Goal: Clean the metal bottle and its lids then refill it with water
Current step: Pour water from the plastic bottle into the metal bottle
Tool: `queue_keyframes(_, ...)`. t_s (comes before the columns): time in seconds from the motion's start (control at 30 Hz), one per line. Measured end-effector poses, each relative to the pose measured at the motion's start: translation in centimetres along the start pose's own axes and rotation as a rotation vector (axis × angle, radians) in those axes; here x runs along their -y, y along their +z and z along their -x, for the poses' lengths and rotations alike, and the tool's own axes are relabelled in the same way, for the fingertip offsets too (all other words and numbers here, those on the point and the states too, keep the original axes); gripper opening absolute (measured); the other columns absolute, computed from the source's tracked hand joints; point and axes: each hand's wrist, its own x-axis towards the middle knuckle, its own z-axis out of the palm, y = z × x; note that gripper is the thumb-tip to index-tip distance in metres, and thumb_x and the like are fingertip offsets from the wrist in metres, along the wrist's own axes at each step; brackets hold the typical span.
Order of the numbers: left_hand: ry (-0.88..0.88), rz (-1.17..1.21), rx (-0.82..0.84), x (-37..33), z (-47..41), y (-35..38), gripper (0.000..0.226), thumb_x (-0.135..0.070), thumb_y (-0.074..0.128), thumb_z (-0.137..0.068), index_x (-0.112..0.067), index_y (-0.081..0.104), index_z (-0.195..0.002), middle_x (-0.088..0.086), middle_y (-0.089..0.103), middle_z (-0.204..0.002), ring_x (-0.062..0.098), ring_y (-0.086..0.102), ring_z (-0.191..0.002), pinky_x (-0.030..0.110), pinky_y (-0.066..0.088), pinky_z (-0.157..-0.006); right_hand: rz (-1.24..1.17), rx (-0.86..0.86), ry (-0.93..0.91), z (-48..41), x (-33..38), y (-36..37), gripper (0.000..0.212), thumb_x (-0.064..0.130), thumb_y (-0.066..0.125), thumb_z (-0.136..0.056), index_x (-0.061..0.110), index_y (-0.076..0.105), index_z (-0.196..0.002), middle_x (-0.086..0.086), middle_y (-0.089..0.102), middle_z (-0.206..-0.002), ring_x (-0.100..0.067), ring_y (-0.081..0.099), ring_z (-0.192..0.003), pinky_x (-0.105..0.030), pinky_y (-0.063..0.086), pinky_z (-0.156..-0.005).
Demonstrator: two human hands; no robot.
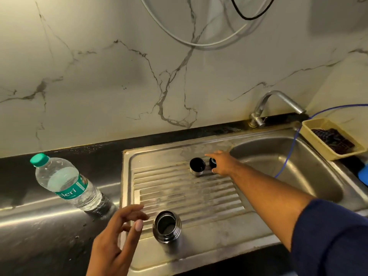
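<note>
**Two hands over a steel sink, one beside an open metal bottle, one at its lids**

A dark counter runs below a marble-patterned wall. Set into it is a steel sink with a ribbed drainboard on its left and a tap behind the basin. A clear plastic water bottle with a green cap stands on the counter, left of the drainboard.

The metal bottle stands upright on the near edge of the drainboard. Its long axis is vertical and its open mouth faces up. The left hand hovers just to the bottle's left, fingers spread and relaxed, holding nothing. Its fingertips point toward the bottle's neck but are not touching it.

The right hand is stretched across to the far end of the drainboard, well apart from the bottle. Its index finger lies straight and its thumb is spread. The small black lid sits between them, though whether they touch it cannot be told. The steel cup lid stands mouth up just left of that, beside the fingers.

So the bottle lies to the right of the left hand's fingers, within a short sideways reach. Both lids are far nearer the right hand. Refilling looks not yet begun, and the bottle seems ready for a grip round its neck.
</note>
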Motion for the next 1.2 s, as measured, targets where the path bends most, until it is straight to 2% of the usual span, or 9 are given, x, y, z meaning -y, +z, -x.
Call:
queue_keyframes(0.2,-0.062,-0.031,0.013,-0.8,0.5,0.9,0.047,-0.065,0.059,-0.083,-0.047,0.054,-0.126,-0.015,0.071,-0.115,0.005,0.068,-0.105,0.013,0.054,-0.082,-0.053,-0.099,0.030,-1.2,-1.6,2.0,0.056,0.020,0.078,-0.085,0.035,0.058,-0.135,-0.006,0.048,-0.131,-0.028,0.058,-0.111,-0.040,0.054,-0.096)
queue_keyframes(0.33,-0.068,-0.017,0.049,-1.4,0.2,1.6,0.062,-0.079,0.062,-0.076,-0.047,0.053,-0.128,-0.016,0.069,-0.120,0.005,0.065,-0.109,0.015,0.053,-0.082,-0.227,-0.219,0.078,0.1,-1.5,0.6,0.047,0.034,0.080,-0.084,0.029,0.056,-0.124,-0.008,0.054,-0.127,-0.028,0.060,-0.108,-0.039,0.055,-0.088)
queue_keyframes(0.47,-0.049,-0.036,0.169,-1.6,-0.2,2.0,0.076,-0.078,0.072,-0.069,-0.044,0.050,-0.133,-0.018,0.063,-0.130,0.007,0.061,-0.118,0.018,0.052,-0.086,-0.523,-0.325,0.044,3.9,0.2,-1.9,0.050,0.037,0.083,-0.081,0.025,0.052,-0.118,0.002,0.057,-0.109,-0.020,0.060,-0.098,-0.029,0.048,-0.076)
queue_keyframes(0.63,-0.005,-0.107,0.327,-1.5,-0.8,2.0,0.082,-0.067,0.086,-0.063,-0.047,0.049,-0.133,-0.023,0.057,-0.136,0.004,0.055,-0.126,0.024,0.049,-0.096,-0.738,-0.202,-0.143,11.0,4.2,-4.8,0.049,0.034,0.076,-0.089,0.034,0.056,-0.135,0.010,0.057,-0.117,-0.013,0.059,-0.107,-0.019,0.044,-0.078)
queue_keyframes(0.7,0.034,-0.145,0.365,-1.0,-1.1,2.0,0.081,-0.061,0.087,-0.066,-0.046,0.048,-0.135,-0.023,0.055,-0.136,0.004,0.054,-0.127,0.027,0.050,-0.099,-0.759,-0.108,-0.234,13.7,5.8,-5.5,0.047,0.034,0.075,-0.090,0.039,0.058,-0.134,0.018,0.057,-0.116,-0.007,0.059,-0.107,-0.012,0.043,-0.075)
queue_keyframes(0.8,0.065,-0.170,0.405,-0.2,-1.5,2.0,0.074,-0.057,0.083,-0.074,-0.047,0.045,-0.137,-0.026,0.054,-0.136,0.003,0.053,-0.128,0.035,0.051,-0.102,-0.791,-0.031,-0.318,17.1,8.3,-6.1,0.045,0.036,0.079,-0.086,0.039,0.057,-0.126,0.020,0.057,-0.114,-0.002,0.061,-0.102,-0.011,0.051,-0.072)
queue_keyframes(0.93,0.088,-0.164,0.429,0.3,-2.1,2.4,0.070,-0.059,0.079,-0.076,-0.048,0.045,-0.136,-0.027,0.058,-0.129,0.000,0.056,-0.122,0.031,0.051,-0.101,-0.675,-0.016,-0.413,19.9,11.1,-6.7,0.052,0.040,0.084,-0.080,0.036,0.052,-0.121,0.017,0.059,-0.114,0.008,0.058,-0.105,-0.012,0.054,-0.080)
queue_keyframes(1.07,0.053,-0.117,0.477,1.2,-2.5,2.5,0.072,-0.063,0.081,-0.071,-0.044,0.050,-0.133,-0.026,0.063,-0.123,-0.002,0.060,-0.115,0.032,0.053,-0.099,-0.565,-0.082,-0.467,21.5,13.5,-6.6,0.058,0.038,0.085,-0.080,0.037,0.051,-0.127,0.014,0.062,-0.119,0.000,0.060,-0.109,-0.023,0.053,-0.097)
queue_keyframes(1.2,0.048,-0.075,0.477,1.6,-2.7,2.6,0.064,-0.064,0.081,-0.068,-0.044,0.057,-0.124,-0.025,0.068,-0.116,-0.001,0.063,-0.109,0.033,0.055,-0.094,-0.508,-0.101,-0.531,22.4,14.8,-6.6,0.069,0.036,0.083,-0.083,0.044,0.048,-0.142,0.012,0.059,-0.125,-0.003,0.059,-0.114,-0.025,0.051,-0.103)
